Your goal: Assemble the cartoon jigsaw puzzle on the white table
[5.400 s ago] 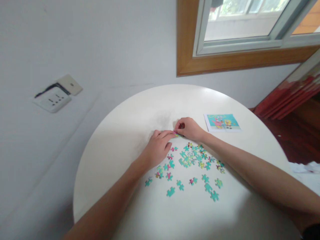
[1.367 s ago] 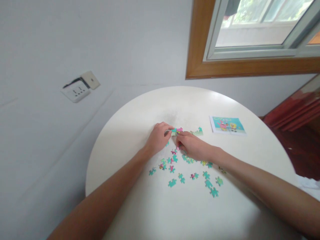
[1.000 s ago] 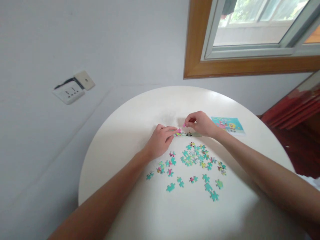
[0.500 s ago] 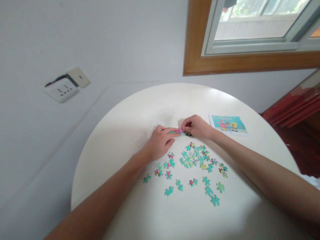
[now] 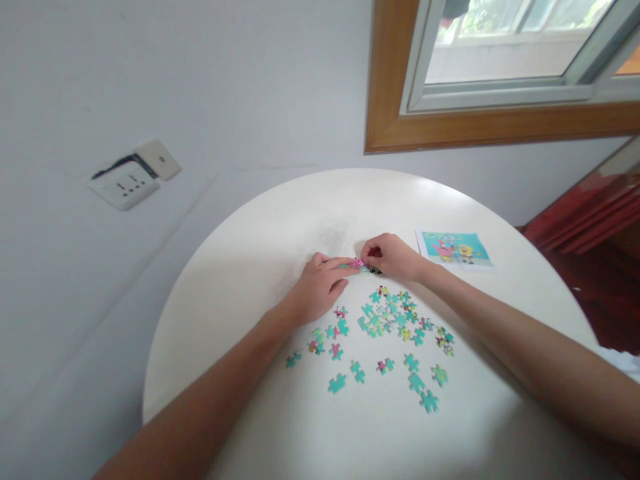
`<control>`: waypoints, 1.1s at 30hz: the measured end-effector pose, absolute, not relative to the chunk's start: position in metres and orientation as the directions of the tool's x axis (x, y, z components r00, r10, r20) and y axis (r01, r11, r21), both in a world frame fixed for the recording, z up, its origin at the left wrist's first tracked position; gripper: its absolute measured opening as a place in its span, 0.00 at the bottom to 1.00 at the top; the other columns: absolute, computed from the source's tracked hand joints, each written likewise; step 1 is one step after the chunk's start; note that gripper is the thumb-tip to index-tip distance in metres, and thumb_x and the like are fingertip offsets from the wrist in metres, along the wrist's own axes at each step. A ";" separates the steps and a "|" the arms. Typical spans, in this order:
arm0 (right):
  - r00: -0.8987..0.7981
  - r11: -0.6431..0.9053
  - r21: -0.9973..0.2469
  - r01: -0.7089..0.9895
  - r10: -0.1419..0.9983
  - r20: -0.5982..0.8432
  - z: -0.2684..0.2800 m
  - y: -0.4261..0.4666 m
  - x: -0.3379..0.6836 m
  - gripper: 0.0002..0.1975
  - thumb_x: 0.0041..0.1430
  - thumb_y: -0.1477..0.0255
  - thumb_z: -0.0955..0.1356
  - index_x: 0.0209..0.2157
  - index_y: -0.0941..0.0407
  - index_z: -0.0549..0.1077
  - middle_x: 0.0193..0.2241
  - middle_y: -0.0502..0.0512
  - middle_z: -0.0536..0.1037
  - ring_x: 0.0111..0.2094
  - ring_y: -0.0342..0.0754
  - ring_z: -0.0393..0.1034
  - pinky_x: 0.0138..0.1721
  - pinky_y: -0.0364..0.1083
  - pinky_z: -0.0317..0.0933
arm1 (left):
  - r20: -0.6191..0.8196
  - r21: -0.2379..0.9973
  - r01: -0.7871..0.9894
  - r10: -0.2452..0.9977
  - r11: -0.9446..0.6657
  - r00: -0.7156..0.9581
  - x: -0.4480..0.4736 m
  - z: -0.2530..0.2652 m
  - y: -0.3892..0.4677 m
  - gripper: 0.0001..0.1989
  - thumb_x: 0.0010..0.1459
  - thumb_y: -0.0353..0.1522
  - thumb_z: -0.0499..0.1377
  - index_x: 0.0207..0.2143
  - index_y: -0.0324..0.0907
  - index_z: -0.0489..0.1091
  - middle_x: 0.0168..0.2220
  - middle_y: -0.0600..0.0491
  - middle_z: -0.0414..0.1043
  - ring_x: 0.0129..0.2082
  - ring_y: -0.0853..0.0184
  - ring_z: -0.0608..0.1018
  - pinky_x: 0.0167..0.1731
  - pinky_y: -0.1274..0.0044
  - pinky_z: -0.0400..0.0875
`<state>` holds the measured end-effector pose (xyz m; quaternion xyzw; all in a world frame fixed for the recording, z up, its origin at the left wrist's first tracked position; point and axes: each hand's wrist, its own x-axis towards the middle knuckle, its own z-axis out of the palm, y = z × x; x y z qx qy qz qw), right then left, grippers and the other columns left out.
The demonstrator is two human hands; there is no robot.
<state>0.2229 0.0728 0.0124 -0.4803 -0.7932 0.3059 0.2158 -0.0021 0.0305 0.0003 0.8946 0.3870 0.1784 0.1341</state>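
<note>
The desk [image 5: 300, 210] has a round white top and directly carries all the jigsaw pieces. The joined strip [image 5: 357, 264] lies near the middle of the desk, between and partly beneath the two hands; its visible part is pink, with green and dark areas. The main group of loose pieces [image 5: 401, 318], mostly teal, lies on the near side of the strip. Further pieces are spread to the left of this group and towards the near edge.

The picture card [image 5: 454, 249] lies flat to the right, showing a pink figure and a yellow figure on teal. Yellowish marks resembling lettering run along its top; they are too small to read.

Left hand [image 5: 320, 287]: palm down, fingers extended, fingertips resting on the strip's left part. Right hand [image 5: 393, 257]: wrist low, fingers curled, thumb and index fingertips at the strip; whether they grip a piece cannot be told.
</note>
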 end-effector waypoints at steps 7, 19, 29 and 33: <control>-0.462 0.342 -0.751 0.564 0.885 0.056 0.010 0.076 0.224 0.06 0.52 0.76 0.66 0.28 0.59 0.77 0.21 0.51 0.73 0.24 0.41 0.63 0.29 0.44 0.57 | 0.225 0.386 0.635 0.736 -0.669 0.639 -0.001 0.001 0.030 0.20 0.65 0.27 0.53 0.55 0.52 0.73 0.60 0.57 0.69 0.49 0.59 0.67 0.54 0.63 0.62; -0.422 0.321 -0.798 0.511 0.902 0.093 0.050 0.064 0.234 0.07 0.56 0.72 0.67 0.29 0.59 0.77 0.25 0.55 0.76 0.26 0.43 0.64 0.30 0.46 0.57 | 0.307 0.376 0.622 0.725 -0.687 0.616 -0.002 0.001 0.030 0.20 0.65 0.26 0.52 0.55 0.51 0.72 0.59 0.55 0.68 0.53 0.61 0.67 0.57 0.65 0.61; -0.611 0.463 -0.643 0.610 0.791 -0.009 0.025 0.022 0.185 0.11 0.51 0.83 0.66 0.27 0.56 0.78 0.25 0.51 0.78 0.26 0.43 0.67 0.32 0.44 0.56 | 0.475 0.417 0.737 0.819 -0.532 0.322 -0.014 0.005 0.042 0.15 0.60 0.23 0.53 0.44 0.43 0.75 0.46 0.51 0.75 0.50 0.63 0.73 0.55 0.66 0.62; -0.565 0.486 -0.555 0.675 0.824 0.034 0.021 0.019 0.184 0.07 0.53 0.80 0.68 0.27 0.55 0.76 0.28 0.53 0.78 0.30 0.45 0.68 0.32 0.45 0.54 | 0.486 0.431 0.732 0.819 -0.527 0.304 -0.014 0.006 0.042 0.13 0.59 0.23 0.54 0.41 0.43 0.75 0.44 0.51 0.75 0.49 0.63 0.74 0.54 0.66 0.62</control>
